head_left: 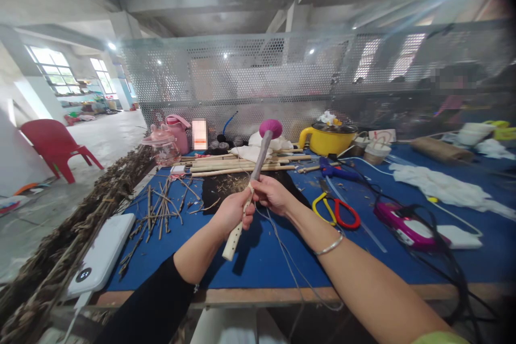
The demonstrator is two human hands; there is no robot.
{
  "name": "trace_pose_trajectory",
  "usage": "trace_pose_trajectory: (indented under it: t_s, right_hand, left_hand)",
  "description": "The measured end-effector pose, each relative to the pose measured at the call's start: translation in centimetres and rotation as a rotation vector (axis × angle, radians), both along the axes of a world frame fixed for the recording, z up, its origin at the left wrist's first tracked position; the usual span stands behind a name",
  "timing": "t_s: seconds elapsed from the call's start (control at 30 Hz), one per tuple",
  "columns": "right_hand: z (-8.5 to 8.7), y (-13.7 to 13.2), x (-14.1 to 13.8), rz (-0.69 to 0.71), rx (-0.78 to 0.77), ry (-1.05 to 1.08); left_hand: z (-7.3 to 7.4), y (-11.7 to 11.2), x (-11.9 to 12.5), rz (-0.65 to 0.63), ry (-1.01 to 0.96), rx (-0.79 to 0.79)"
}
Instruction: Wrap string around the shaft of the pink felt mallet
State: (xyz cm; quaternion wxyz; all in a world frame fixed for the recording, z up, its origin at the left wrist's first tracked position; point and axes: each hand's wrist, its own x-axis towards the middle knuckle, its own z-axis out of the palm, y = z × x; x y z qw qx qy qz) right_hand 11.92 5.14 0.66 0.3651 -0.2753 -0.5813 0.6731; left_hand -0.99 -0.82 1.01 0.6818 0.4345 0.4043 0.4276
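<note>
The left hand (234, 210) holds a stick (261, 151) above the blue surface (258, 263). Its grip is clamped around the pale lower part of the shaft, and the bare lower end projects below the fist. The stick is tilted, with its upper end leaning away from the person and to the right.

The right hand (274, 193) lies just beside the left hand, slightly higher on the shaft. Its grip is closed, with the fingertips pinched against the stick at the lower edge of a grey wrapping. A bangle (330, 246) sits on the right forearm.

The upper end of the stick carries a round pink head (271, 128). A thin grey thread (284, 244) hangs from the right hand, runs down across the surface and passes over its near edge.

Items on the surface:
- A black mat (217, 193) lies beyond the hands.
- A row of bamboo sticks (237, 164) lies behind the mat.
- Loose twigs (161, 208) are scattered to the left.
- A white power bank (102, 252) rests at the near left corner.
- Scissors (336, 214) with yellow and red handles lie to the right of the right hand.
- A yellow pot (328, 140) stands at the rear.
- A white cloth (443, 187) lies at the far right.

A perforated metal screen (282, 75) stands behind the surface.
</note>
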Motion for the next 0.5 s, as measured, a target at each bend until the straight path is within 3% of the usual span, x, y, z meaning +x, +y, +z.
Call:
trace_pose_trajectory:
  t_s: [0.1,0.27,0.37,0.5]
  right_hand:
    - [0.01,-0.04,-0.13,-0.034,0.000,-0.020]
    - [0.14,-0.23,-0.44,-0.081,0.004,-0.028]
    - [0.04,-0.07,-0.34,-0.072,0.013,-0.016]
    - [0.08,0.18,0.10,-0.020,0.037,0.020]
  left_hand:
    - [-0.38,-0.05,0.03,0.075,0.221,0.109]
    - [-0.82,-0.50,-0.02,0.374,0.735,0.402]
    - [-0.81,-0.56,-0.06,0.372,0.761,0.454]
    - [-0.66,-0.45,0.24,0.321,0.565,0.380]
